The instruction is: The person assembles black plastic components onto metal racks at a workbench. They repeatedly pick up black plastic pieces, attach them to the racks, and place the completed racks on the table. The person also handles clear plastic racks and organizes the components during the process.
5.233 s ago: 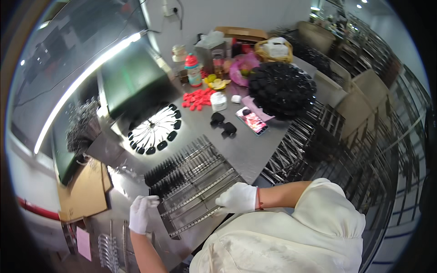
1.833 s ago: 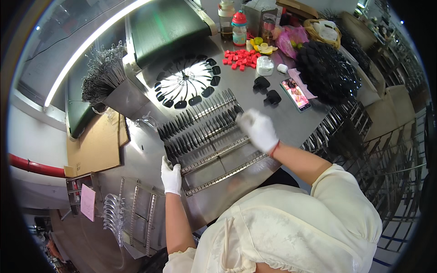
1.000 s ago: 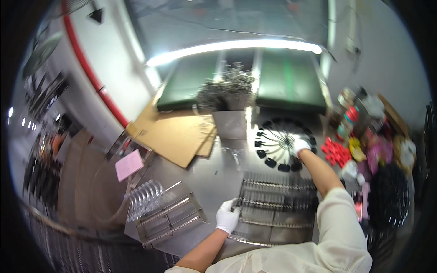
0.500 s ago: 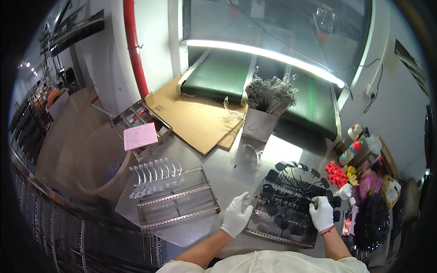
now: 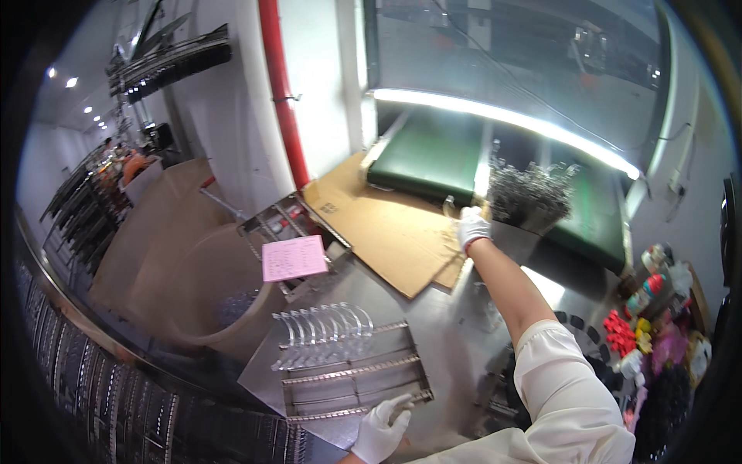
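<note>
Head view: compared with half a second ago, the right hand (image 5: 473, 226) has been taken away from the bundle of black pads (image 5: 572, 321) and is now stretched far forward, to the right edge of the brown cardboard (image 5: 386, 224). A clear curved piece (image 5: 449, 206) is seen just beside its fingers; the fingertips are turned away and blurred, so it cannot be told whether the piece is pinched. The left hand (image 5: 380, 431) has been brought to the near right corner of the metal rack (image 5: 352, 370); its thumb and fingers are held apart, and nothing is seen between them. By this change, the work is judged to be shifted from the black pads to the clear pieces.

On the rack, a row of clear curved pieces (image 5: 321, 329) is stood at the far left part, and the nearer rails are left bare. Around it, the pink sheet (image 5: 294, 259) is placed beyond on the left, and the red pieces (image 5: 619, 334) are gathered at the right of the bench (image 5: 444, 317). Close to the right hand, the reach is limited by the wire bundle (image 5: 533, 189) and the green belt (image 5: 433, 155). The black pads are partly hidden by the right sleeve (image 5: 568, 379).
</note>
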The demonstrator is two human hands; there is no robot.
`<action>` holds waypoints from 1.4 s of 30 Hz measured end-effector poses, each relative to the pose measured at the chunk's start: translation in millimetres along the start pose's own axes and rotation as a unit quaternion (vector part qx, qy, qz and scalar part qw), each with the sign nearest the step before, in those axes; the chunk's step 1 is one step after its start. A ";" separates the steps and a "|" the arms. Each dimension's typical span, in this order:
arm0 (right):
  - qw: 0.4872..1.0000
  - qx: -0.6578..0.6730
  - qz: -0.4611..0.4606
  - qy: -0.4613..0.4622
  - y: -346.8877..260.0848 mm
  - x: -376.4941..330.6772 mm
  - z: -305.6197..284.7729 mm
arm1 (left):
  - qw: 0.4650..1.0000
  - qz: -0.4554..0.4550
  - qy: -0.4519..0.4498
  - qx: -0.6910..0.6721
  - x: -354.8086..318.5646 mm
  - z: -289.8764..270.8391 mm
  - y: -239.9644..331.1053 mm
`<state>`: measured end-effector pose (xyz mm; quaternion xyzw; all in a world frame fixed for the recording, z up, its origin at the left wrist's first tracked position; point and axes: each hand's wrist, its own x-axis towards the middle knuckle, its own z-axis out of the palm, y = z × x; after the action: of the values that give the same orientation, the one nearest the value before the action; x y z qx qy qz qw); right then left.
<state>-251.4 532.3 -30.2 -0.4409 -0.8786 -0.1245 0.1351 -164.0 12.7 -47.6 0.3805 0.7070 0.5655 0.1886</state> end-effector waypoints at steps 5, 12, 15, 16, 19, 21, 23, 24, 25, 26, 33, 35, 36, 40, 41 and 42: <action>0.998 0.000 -0.034 -0.051 -24.1 5.5 -19.0 | 0.979 -0.124 -0.020 -0.158 5.6 -33.6 -42.2; 0.911 0.238 -0.303 0.145 -71.8 -178.9 -184.4 | 0.977 -0.027 0.174 -0.121 85.7 -77.8 14.5; 0.862 0.263 -0.403 0.158 -77.5 -262.5 -239.7 | 0.995 -0.052 0.085 -0.028 87.6 -102.8 25.9; 0.856 0.273 -0.411 0.152 -77.7 -285.9 -246.9 | 0.996 -0.076 0.029 0.024 80.1 -108.8 26.1; 0.854 0.304 -0.414 0.084 -79.0 -323.8 -261.5 | 0.990 -0.032 0.005 -0.134 44.9 -109.6 19.6; 0.822 0.340 -0.441 0.122 -83.1 -334.4 -262.8 | 0.963 -0.098 -0.005 -0.251 21.4 -114.9 29.7; 0.822 0.326 -0.449 0.127 -86.8 -347.0 -258.8 | 0.996 -0.083 0.008 -0.040 1.7 -128.8 33.4; 0.823 0.318 -0.453 0.129 -87.3 -353.3 -258.7 | 0.995 -0.100 0.022 0.022 -5.9 -133.7 36.5; 0.824 0.312 -0.464 0.095 -88.3 -358.7 -262.7 | 0.995 -0.100 0.024 -0.007 -13.0 -137.5 36.2; 0.822 0.420 -0.383 0.032 -91.0 -364.2 -267.4 | 0.994 -0.100 0.027 -0.036 -20.2 -140.8 35.3; 0.524 0.750 -0.035 -0.402 -101.1 -359.7 -216.1 | 0.995 -0.019 -0.004 -0.094 -29.7 -140.4 9.0; 0.476 0.687 -0.011 -0.549 -114.8 -362.1 -209.7 | 0.979 -0.103 0.001 -0.175 -24.9 -128.5 33.2; 0.621 0.679 -0.132 -0.368 -118.9 -358.6 -202.3 | 0.978 -0.110 0.027 -0.175 -18.2 -129.1 38.6; 0.854 0.437 -0.271 0.079 -121.9 -325.5 -171.6 | 0.952 -0.088 0.189 -0.224 2.4 -147.6 22.1; 0.843 0.502 -0.185 -0.046 -118.9 -304.9 -160.9 | 0.939 -0.097 0.202 -0.261 6.6 -155.7 19.7; 0.797 0.572 -0.027 -0.193 -116.6 -284.1 -143.4 | 0.925 -0.106 0.212 -0.297 11.6 -161.5 18.2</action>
<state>-164.0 205.7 -6.7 -0.2739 -0.8093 0.4849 0.1865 -278.0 -83.2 18.2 0.1011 0.5662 0.7939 0.1973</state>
